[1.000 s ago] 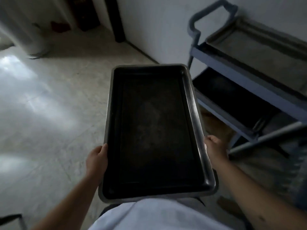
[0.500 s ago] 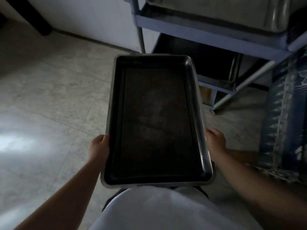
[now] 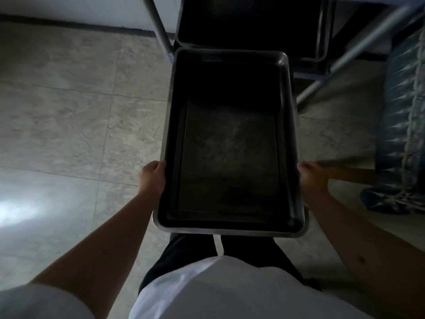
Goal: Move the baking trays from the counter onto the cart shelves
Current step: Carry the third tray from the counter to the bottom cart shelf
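Note:
I hold a dark rectangular baking tray (image 3: 230,139) with a grey metal rim out in front of my waist, long side pointing away from me. My left hand (image 3: 153,178) grips its left rim and my right hand (image 3: 310,178) grips its right rim, both near the tray's closer half. The tray's far end reaches the front edge of the cart's lower shelf (image 3: 308,73), where another dark tray (image 3: 248,24) lies. The cart's upper shelves are out of view.
A grey cart leg (image 3: 158,26) stands left of the tray's far end and a slanted grey bar (image 3: 354,49) crosses on the right. A blue patterned bundle (image 3: 404,125) stands at the right edge. Pale tiled floor (image 3: 69,111) spreads to the left, with a white wall behind.
The view has dropped and closed in on the cart: its top shelf has left the frame and the held tray's far end now meets the lower shelf. Both hands keep the same grip.

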The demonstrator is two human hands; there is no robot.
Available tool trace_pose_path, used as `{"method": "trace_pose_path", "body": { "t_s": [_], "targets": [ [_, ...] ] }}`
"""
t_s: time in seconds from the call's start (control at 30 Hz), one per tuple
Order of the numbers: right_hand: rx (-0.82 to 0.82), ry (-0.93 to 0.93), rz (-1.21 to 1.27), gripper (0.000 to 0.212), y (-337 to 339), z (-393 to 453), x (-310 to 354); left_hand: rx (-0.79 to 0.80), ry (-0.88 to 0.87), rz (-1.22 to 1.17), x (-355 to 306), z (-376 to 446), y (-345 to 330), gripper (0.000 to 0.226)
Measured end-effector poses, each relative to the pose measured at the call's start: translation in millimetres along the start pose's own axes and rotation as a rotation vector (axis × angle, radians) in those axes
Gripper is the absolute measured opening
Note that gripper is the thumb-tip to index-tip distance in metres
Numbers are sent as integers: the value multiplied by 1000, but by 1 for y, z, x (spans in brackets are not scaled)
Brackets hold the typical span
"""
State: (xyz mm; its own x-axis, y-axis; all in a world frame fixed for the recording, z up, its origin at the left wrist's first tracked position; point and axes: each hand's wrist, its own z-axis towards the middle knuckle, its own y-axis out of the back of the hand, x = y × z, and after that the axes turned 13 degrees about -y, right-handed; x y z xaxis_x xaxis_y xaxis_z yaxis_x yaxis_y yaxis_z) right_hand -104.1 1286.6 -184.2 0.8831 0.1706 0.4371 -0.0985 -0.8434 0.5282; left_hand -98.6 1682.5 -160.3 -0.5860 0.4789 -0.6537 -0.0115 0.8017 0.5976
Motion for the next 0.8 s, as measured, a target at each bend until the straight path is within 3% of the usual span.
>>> {"method": "trace_pose_path", "body": {
  "t_s": [0.37, 0.8],
  "targets": [
    [-146, -240, 257, 26, -75, 28, -38, 128, -98, 138, 27, 104, -30, 48],
    [-216, -194, 206, 36, -111, 84, -81, 90, -77, 36, 99, 116, -84, 48]
  ]
}}
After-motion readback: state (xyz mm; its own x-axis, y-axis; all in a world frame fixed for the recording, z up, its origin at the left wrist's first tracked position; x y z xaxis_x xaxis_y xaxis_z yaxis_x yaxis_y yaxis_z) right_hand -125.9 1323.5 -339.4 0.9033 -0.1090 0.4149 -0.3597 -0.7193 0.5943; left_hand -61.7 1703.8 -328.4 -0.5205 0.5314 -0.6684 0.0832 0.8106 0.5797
